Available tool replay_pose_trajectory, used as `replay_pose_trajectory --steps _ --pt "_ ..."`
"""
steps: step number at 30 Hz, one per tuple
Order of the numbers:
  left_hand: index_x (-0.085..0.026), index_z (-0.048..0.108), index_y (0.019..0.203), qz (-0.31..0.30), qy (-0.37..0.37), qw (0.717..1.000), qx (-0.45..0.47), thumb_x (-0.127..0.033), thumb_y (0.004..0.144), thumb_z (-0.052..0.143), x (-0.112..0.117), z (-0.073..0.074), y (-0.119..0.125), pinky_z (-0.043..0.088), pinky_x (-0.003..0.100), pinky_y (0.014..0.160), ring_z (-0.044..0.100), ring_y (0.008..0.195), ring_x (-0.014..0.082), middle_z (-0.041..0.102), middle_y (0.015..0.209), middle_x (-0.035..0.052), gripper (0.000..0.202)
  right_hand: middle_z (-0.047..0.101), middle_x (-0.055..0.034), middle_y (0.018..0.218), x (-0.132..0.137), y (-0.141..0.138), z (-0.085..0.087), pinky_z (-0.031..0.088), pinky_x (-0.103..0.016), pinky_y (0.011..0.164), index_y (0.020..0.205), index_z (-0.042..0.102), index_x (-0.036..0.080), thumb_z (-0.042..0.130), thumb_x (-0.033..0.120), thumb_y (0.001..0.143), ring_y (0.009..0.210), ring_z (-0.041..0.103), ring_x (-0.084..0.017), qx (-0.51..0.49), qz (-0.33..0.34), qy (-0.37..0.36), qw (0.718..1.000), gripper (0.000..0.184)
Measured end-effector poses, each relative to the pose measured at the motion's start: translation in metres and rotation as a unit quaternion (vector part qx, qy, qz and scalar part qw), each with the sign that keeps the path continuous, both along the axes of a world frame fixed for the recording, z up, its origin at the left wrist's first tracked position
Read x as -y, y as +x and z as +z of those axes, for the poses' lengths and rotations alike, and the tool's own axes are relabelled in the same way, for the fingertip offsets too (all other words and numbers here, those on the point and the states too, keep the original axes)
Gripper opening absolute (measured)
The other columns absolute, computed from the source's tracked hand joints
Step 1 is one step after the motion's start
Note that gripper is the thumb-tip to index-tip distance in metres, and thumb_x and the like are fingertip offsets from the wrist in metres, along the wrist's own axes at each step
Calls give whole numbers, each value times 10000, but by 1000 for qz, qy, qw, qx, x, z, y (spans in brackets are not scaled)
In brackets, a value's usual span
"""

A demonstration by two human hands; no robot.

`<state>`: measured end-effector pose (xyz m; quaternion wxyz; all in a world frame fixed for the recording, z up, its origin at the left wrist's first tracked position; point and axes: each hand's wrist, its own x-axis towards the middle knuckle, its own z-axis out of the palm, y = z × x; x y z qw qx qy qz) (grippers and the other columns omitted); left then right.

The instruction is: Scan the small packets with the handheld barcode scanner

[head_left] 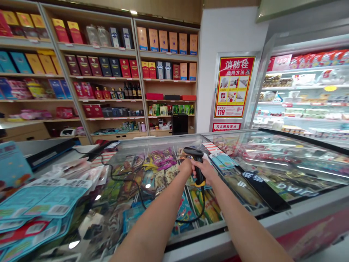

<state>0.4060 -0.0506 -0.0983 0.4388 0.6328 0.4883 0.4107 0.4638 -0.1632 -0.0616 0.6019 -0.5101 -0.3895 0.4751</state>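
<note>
My right hand point(206, 172) is wrapped around the handle of a black barcode scanner point(195, 151), above the freezer's glass top. The scanner has a yellow trim at the base of its grip, and a black cable point(202, 203) loops down from there across the glass. Close against the scanner's left side, my left hand point(186, 166) is closed, its fingers mostly turned away from view; whatever it grips is hidden. Light-blue packets point(222, 161) lie on the glass just right of my hands.
Under the freezer glass point(128, 160) are colourful bagged goods. A stack of light-blue packets point(51, 196) lies at the left. A black panel with white lettering point(263, 189) runs along the right lid. Behind stand shelves of boxed goods point(163, 56) and a lit refrigerated case point(302, 87).
</note>
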Motion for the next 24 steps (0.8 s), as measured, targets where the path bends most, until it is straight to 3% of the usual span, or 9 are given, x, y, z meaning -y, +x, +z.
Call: replay_pose_trajectory --steps 3,5,8,14,18,24 --pt "-201 558 579 36 -37 996 -77 -219 783 519 1 3 0 443 391 808 651 780 263 562 487 52 209 523 29 407 0 1 -2 447 -219 369 600 525 163 746 394 664 334 472 -87 6 -1 -1 1000 326" --pt "-191 557 620 21 3 996 -87 -183 776 518 -1 4 -4 445 358 797 639 774 238 574 540 50 160 527 35 419 0 0 -4 447 -215 369 617 527 162 760 397 643 342 472 -83 5 1 2 1000 332" --pt "-186 511 659 41 79 996 -30 -141 777 498 -11 1 -15 443 290 754 595 735 177 567 632 23 127 535 42 450 0 -2 -5 446 -213 364 641 527 161 772 419 616 353 472 -79 -5 -3 13 1000 357" --pt "-208 424 705 199 72 969 128 -154 831 430 -32 -4 -32 426 261 709 516 672 135 486 668 -31 138 530 37 456 2 -3 -4 440 -217 349 645 520 167 761 416 634 354 468 -83 -7 -12 -6 1000 347" --pt "-218 402 716 250 81 952 156 -148 849 417 -31 -2 -35 423 263 721 513 697 139 502 713 -16 151 526 43 458 5 -2 -3 436 -212 345 641 516 172 750 367 646 352 473 -84 12 -20 -15 1000 304" --pt "-227 381 730 272 71 946 162 -158 855 405 -32 -2 -38 436 272 753 526 712 141 510 732 -13 145 501 40 402 7 -3 -3 430 -202 348 593 503 169 704 346 685 331 457 -80 39 -43 -40 997 284"
